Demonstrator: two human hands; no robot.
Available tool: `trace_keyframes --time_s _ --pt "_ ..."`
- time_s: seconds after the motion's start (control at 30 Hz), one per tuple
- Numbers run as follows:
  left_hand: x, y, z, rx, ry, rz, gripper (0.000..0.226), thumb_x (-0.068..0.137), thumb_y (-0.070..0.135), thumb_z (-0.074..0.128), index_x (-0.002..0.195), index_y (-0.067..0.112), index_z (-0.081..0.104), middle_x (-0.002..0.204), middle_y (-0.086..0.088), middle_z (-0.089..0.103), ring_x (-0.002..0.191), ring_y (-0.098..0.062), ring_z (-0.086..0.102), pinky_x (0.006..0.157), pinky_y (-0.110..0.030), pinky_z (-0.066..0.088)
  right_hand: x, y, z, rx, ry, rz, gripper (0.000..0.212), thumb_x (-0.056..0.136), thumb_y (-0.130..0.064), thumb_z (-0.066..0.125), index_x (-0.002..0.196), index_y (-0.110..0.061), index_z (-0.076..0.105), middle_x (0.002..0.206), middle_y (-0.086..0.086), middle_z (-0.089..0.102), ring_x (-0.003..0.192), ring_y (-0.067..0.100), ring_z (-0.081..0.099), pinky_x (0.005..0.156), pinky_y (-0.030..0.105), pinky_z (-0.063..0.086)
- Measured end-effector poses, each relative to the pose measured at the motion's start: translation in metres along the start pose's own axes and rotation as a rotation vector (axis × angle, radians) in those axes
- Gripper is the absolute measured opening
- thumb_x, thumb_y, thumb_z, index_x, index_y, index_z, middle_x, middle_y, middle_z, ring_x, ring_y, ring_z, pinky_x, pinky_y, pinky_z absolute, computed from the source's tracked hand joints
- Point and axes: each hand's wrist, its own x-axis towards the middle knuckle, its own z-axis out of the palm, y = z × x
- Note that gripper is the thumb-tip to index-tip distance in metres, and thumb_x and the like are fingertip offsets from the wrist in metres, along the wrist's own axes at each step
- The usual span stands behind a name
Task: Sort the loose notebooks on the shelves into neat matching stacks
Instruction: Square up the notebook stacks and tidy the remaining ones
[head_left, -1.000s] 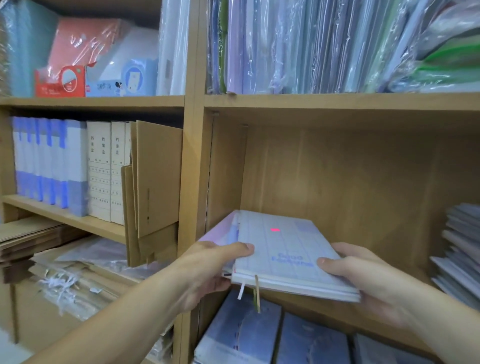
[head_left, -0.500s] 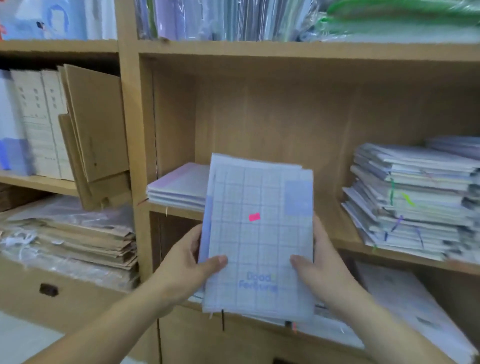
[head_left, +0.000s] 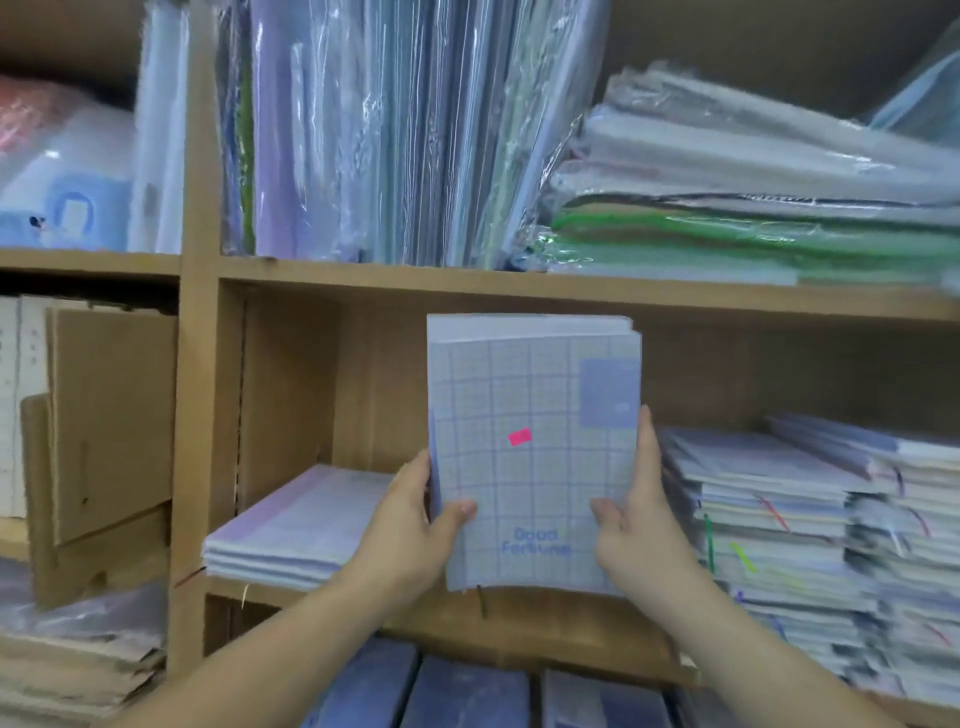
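I hold a small bundle of pale blue grid-patterned notebooks (head_left: 530, 447) upright in front of the middle shelf, cover facing me, with a pink sticker and blue lettering on it. My left hand (head_left: 415, 525) grips its left edge with the thumb on the cover. My right hand (head_left: 636, 525) grips the right edge the same way. A low stack of lilac notebooks (head_left: 296, 525) lies flat on the shelf to the left. A tall uneven stack of notebooks (head_left: 779, 525) with coloured ribbon markers fills the shelf's right side.
The wooden shelf board (head_left: 545, 618) runs under the bundle. Plastic-wrapped folders (head_left: 384, 130) stand on the shelf above, with wrapped packs (head_left: 753, 182) lying beside them. Cardboard sheets (head_left: 109, 426) lean in the left bay. Dark blue notebooks (head_left: 467, 696) lie on the shelf below.
The bundle has gone from lying flat at the shelf's edge to standing upright, raised higher in front of the middle shelf. Both hands kept their grip on its sides.
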Motion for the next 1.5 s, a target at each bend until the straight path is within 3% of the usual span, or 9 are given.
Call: trace_keyframes --time_s 0.07,0.2,0.33,0.47,0.73,0.9,1.13,1.33,1.5 --pt "0.003 -0.010 0.009 0.013 -0.020 0.014 0.055 0.087 0.036 0.067 0.139 0.041 0.049 0.131 0.013 0.064 0.125 -0.009 0.059 0.107 -0.046 0.049 0.002 0.015 0.006 -0.011 -0.005 0.043 0.107 0.093 0.010 0.051 0.145 -0.056 -0.015 0.157 -0.020 0.020 0.134 -0.003 0.030 0.104 0.013 0.026" --pt "0.001 -0.025 0.021 0.020 -0.055 0.003 0.064 0.096 0.018 0.064 0.143 0.053 0.040 0.137 0.027 0.058 0.131 0.003 0.051 0.112 -0.039 0.046 -0.008 0.045 0.018 0.054 -0.007 0.107 0.099 0.093 0.013 0.051 0.158 -0.036 -0.006 0.153 -0.026 0.024 0.135 -0.014 0.024 0.095 -0.009 0.019" --pt "0.003 -0.040 0.033 0.048 -0.098 0.017 0.056 0.103 0.029 0.055 0.134 0.068 0.030 0.131 0.045 0.049 0.126 0.018 0.044 0.109 -0.018 0.042 -0.012 0.075 0.027 0.005 -0.043 0.128 0.092 0.098 -0.001 0.053 0.160 -0.033 -0.007 0.153 -0.024 0.028 0.139 -0.003 0.030 0.110 0.013 0.024" --pt "-0.013 -0.056 0.047 0.103 -0.091 0.038 0.068 0.105 0.025 0.048 0.138 0.067 0.006 0.128 0.067 0.018 0.127 0.035 0.019 0.100 0.008 0.018 -0.023 0.098 0.036 -0.065 -0.110 0.162 0.073 0.100 -0.004 0.049 0.158 -0.028 0.011 0.150 -0.009 0.041 0.137 0.010 0.042 0.111 0.023 0.035" --pt "-0.032 -0.077 0.055 0.159 -0.144 0.023 0.082 0.102 0.011 0.049 0.159 0.044 0.000 0.153 0.041 0.023 0.142 0.015 0.026 0.109 -0.002 0.024 -0.036 0.121 0.040 -0.221 -0.097 0.136 0.084 0.098 -0.013 0.054 0.159 -0.031 0.000 0.157 -0.005 0.038 0.138 0.021 0.044 0.108 0.037 0.043" --pt "-0.035 -0.063 0.050 0.135 -0.155 -0.012 0.082 0.104 0.011 0.048 0.153 0.053 -0.002 0.142 0.057 0.019 0.135 0.027 0.023 0.108 0.000 0.024 -0.037 0.109 0.041 -0.187 -0.090 0.165 0.089 0.096 -0.008 0.056 0.161 -0.028 -0.002 0.161 -0.004 0.031 0.144 0.020 0.036 0.115 0.036 0.035" --pt "-0.100 -0.034 -0.009 -0.073 -0.290 -0.130 0.060 0.107 0.016 0.049 0.158 0.040 0.028 0.153 0.026 0.044 0.145 0.001 0.037 0.121 -0.038 0.033 -0.107 0.050 0.011 0.044 -0.242 0.076 0.077 0.099 -0.003 0.052 0.160 -0.026 0.013 0.162 -0.027 0.022 0.149 -0.008 0.014 0.124 0.020 0.011" --pt "-0.199 -0.016 -0.048 -0.068 -0.406 -0.240 0.052 0.108 0.012 0.046 0.152 0.038 0.038 0.142 0.020 0.059 0.132 -0.003 0.054 0.108 -0.026 0.045 -0.203 0.015 0.013 0.171 -0.472 0.252 0.082 0.100 -0.009 0.055 0.147 -0.049 0.001 0.125 -0.068 0.023 0.123 -0.037 0.023 0.101 -0.006 0.024" --pt "-0.267 -0.027 -0.068 -0.097 -0.429 -0.331 0.054 0.106 0.006 0.046 0.152 0.033 0.038 0.144 0.016 0.058 0.137 -0.006 0.051 0.116 -0.032 0.039 -0.273 0.002 0.024 0.317 -0.541 0.369 0.081 0.096 -0.030 0.059 0.148 -0.055 0.001 0.145 -0.048 0.033 0.134 -0.019 0.036 0.105 0.008 0.038"
